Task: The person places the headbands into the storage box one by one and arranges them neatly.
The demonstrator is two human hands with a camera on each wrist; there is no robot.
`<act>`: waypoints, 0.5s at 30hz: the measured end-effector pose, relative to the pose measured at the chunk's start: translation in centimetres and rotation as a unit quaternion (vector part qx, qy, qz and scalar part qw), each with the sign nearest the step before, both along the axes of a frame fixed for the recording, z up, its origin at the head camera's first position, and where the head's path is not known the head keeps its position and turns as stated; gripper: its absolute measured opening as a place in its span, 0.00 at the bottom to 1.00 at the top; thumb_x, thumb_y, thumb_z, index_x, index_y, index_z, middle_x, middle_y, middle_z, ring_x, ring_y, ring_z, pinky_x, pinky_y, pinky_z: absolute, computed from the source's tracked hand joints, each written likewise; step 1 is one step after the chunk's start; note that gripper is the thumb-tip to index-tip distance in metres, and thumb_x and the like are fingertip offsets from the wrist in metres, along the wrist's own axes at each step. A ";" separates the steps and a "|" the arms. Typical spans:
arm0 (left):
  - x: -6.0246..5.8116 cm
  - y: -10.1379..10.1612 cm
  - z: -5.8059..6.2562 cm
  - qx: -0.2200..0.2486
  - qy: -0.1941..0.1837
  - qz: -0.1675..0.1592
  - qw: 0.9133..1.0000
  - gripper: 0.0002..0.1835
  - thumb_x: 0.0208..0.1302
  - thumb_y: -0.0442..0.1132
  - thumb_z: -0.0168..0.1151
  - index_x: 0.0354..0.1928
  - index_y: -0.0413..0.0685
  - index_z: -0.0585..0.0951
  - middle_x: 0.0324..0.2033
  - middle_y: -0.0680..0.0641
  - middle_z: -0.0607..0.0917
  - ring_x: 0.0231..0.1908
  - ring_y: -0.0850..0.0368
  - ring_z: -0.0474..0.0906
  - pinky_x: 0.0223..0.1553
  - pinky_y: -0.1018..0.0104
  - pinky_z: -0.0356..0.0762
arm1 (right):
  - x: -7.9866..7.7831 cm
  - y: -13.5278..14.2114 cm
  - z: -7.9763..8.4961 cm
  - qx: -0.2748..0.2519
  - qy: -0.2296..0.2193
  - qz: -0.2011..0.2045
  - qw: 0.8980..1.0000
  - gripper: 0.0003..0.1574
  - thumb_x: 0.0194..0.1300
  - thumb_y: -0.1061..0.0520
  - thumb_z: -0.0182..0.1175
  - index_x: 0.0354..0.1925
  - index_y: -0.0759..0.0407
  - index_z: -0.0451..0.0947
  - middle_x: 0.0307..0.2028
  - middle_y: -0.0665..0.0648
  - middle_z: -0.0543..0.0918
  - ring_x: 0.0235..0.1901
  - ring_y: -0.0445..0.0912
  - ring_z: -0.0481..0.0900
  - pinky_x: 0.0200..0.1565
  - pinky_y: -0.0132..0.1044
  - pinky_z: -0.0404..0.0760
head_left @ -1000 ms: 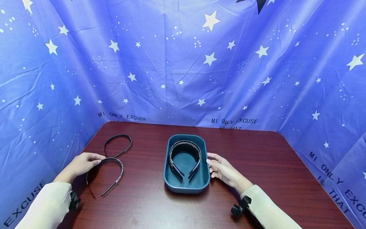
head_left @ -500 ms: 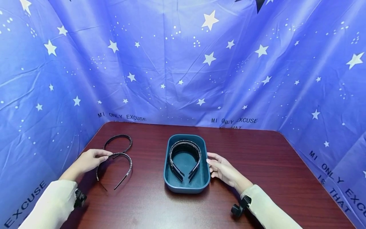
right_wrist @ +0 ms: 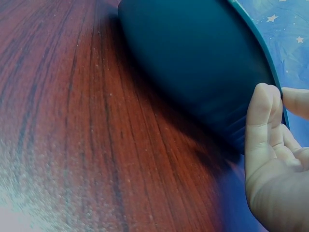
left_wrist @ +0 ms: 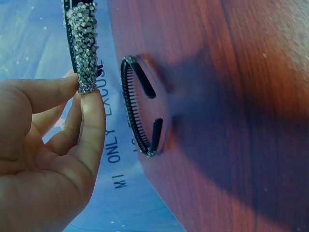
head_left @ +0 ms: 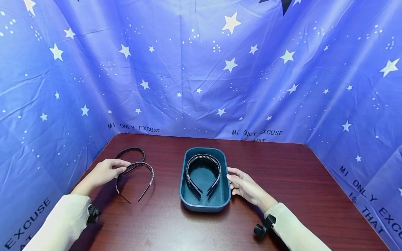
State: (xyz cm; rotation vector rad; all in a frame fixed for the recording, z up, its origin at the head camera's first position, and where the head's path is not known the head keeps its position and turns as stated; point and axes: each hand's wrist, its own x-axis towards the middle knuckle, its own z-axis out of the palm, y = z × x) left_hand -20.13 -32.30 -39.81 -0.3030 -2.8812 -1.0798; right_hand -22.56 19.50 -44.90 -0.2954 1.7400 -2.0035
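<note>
My left hand (head_left: 105, 172) pinches a black toothed headband (head_left: 150, 170) at its top, between thumb and fingers. In the left wrist view the held headband (left_wrist: 83, 48) shows a crust of glittering stones. A second headband (head_left: 130, 150) lies on the table behind it, partly covered in the head view. That lying headband (left_wrist: 131, 106) shows comb teeth and smooth black ends in the left wrist view. My right hand (head_left: 248, 186) holds the right rim of a dark teal plastic box (head_left: 185, 204). Inside the box several headbands (head_left: 204, 157) lie nested together, ends toward me.
The box (right_wrist: 193, 58) stands on the reddish-brown wooden table (head_left: 270, 167). A blue curtain (head_left: 201, 69) with stars surrounds the table's back and sides. Black wrist cameras sit on both sleeves.
My left hand has carried its headband to the right and away from me, so it now overlaps the lying headband in the head view. The right hand and the box have stayed still.
</note>
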 end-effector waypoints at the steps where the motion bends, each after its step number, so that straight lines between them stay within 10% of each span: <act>1: 0.0 0.1 0.1 0.001 0.000 0.000 1.000 0.13 0.70 0.34 0.62 0.53 0.39 0.85 0.37 0.44 0.87 0.27 0.61 0.77 0.27 0.67 0.76 | 0.0 0.0 0.0 0.000 -0.001 0.000 1.000 0.39 0.77 0.54 0.54 0.75 0.64 0.50 0.34 0.51 0.79 0.29 0.39 0.76 0.29 0.29 0.78; 15: -0.6 2.4 1.5 0.016 -0.002 -0.016 1.000 0.14 0.71 0.37 0.62 0.55 0.41 0.84 0.41 0.41 0.88 0.31 0.57 0.83 0.31 0.64 0.82 | 0.1 0.0 0.2 -0.002 -0.004 0.001 1.000 0.39 0.77 0.54 0.55 0.75 0.64 0.49 0.34 0.51 0.80 0.29 0.39 0.76 0.29 0.29 0.78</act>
